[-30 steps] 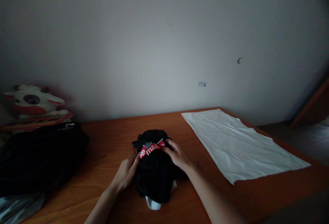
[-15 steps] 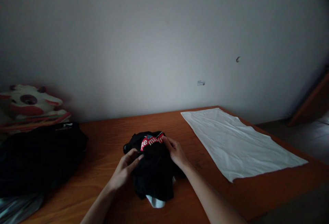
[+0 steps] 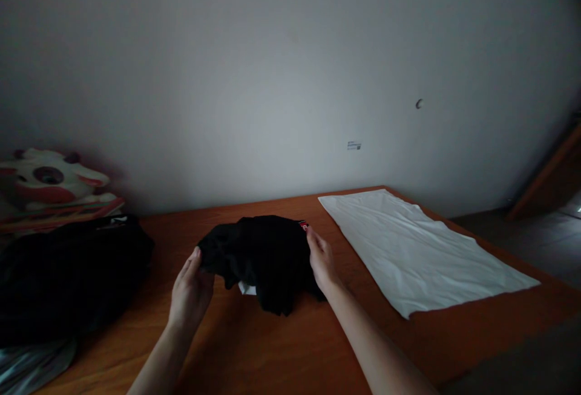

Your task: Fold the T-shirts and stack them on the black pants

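A black garment [image 3: 261, 253] lies bunched on the wooden table [image 3: 272, 346], with a sliver of red print at its far right edge and a bit of white showing underneath. My left hand [image 3: 190, 289] grips its left edge, fingers closed on the cloth. My right hand [image 3: 321, 261] grips its right edge near the red print. The garment is stretched between the two hands, partly raised off the table.
A white cloth [image 3: 417, 253] lies spread flat on the right part of the table. A dark pile of clothes [image 3: 63, 277] sits at the left, with a cow-shaped plush toy [image 3: 49, 180] behind it. A grey wall stands behind the table.
The garment has been turned and spread sideways, away from me. The red band that faced up is now almost hidden. My left hand moved left and my right hand slightly farther.
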A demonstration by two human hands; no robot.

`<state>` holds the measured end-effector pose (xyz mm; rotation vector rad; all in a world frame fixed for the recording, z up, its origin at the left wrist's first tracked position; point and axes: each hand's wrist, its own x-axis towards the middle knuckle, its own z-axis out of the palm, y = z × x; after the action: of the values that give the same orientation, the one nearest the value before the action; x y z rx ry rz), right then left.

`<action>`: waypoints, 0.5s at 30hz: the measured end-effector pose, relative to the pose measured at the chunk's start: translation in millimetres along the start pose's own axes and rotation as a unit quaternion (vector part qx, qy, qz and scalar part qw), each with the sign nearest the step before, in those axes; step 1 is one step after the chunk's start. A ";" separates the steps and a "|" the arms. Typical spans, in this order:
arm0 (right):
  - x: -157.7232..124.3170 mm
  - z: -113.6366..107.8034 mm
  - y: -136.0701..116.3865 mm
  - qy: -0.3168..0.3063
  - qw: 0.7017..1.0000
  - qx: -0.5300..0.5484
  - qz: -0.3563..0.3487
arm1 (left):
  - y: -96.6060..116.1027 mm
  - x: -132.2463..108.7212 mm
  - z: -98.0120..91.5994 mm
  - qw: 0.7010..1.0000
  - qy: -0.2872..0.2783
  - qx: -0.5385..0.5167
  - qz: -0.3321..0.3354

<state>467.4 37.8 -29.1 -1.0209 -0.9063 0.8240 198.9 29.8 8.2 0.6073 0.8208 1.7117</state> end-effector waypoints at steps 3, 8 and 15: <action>6.1 -2.0 5.6 0.019 0.996 0.079 0.039 | -2.5 2.9 -1.2 1.000 0.023 -0.011 -0.002; 1.7 -6.1 -3.0 -0.020 0.997 -0.067 -0.021 | -16.6 -8.1 -3.2 0.983 -0.088 0.144 0.078; -24.1 -9.3 -16.5 -0.204 0.879 -0.375 -0.214 | -46.1 -10.9 -19.8 0.802 -0.231 0.529 0.156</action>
<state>468.7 8.1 -21.4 -1.2478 -1.8303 0.2879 215.2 22.9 -40.0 1.9226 1.3307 1.1363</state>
